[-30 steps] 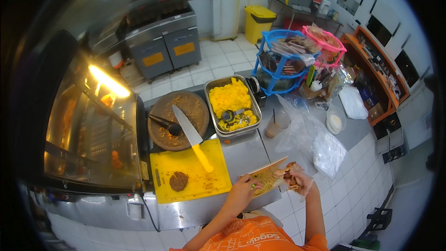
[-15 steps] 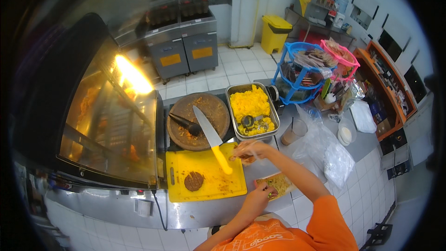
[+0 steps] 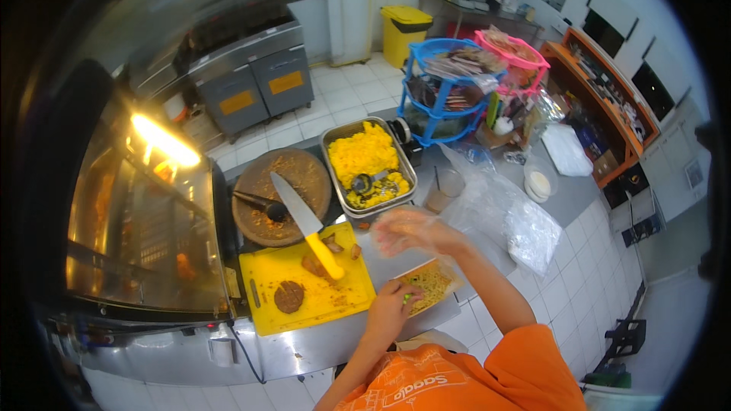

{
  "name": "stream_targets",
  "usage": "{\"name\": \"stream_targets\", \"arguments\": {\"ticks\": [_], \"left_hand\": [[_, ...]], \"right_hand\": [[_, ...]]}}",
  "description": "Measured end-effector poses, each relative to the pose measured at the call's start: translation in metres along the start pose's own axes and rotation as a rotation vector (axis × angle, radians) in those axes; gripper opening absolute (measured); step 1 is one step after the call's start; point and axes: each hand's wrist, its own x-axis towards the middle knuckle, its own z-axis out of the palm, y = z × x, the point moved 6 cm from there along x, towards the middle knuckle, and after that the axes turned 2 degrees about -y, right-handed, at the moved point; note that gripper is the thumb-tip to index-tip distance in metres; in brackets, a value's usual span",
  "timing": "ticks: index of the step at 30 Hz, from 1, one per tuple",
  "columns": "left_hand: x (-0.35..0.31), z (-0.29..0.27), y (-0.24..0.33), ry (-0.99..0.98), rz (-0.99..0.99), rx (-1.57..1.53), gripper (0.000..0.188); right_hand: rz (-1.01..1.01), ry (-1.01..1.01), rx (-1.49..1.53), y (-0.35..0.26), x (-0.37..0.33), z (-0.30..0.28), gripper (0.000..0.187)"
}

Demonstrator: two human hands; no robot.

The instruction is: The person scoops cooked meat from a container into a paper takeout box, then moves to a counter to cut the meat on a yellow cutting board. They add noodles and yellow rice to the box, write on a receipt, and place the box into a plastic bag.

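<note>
Steel counter (image 3: 289, 354) carries the board (image 3: 266, 293), meat pieces (image 3: 313, 264) on it beside the knife (image 3: 297, 207). Left hand (image 3: 390, 306) grips the food box (image 3: 429, 289), right of the board. Gloved right hand (image 3: 411, 232) hovers above the counter, fingers too blurred to tell their spread. Good practice: box level, glove clear of the knife.

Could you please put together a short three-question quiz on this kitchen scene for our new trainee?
1. Which hand wears the clear plastic glove?
2. True or false: the yellow handle of the knife lies over the yellow cutting board.
3. What is the left hand holding?
a) the drink cup
b) the black pestle
c) the open food box

Key:
1. The right hand.
2. True.
3. c
</note>
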Motion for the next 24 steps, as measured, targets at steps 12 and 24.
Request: {"name": "stream_targets", "arguments": {"ticks": [12, 24], "left_hand": [[0.037, 0.014, 0.03, 0.009, 0.033, 0.189, 0.019], [0.054, 0.04, 0.046, -0.139, -0.075, 0.024, 0.031]], "right_hand": [[0.53, 0.24, -0.996, 0.139, -0.168, -0.064, 0.02], [-0.307, 0.299, -0.618, 0.087, -0.119, -0.03, 0.035]]}}
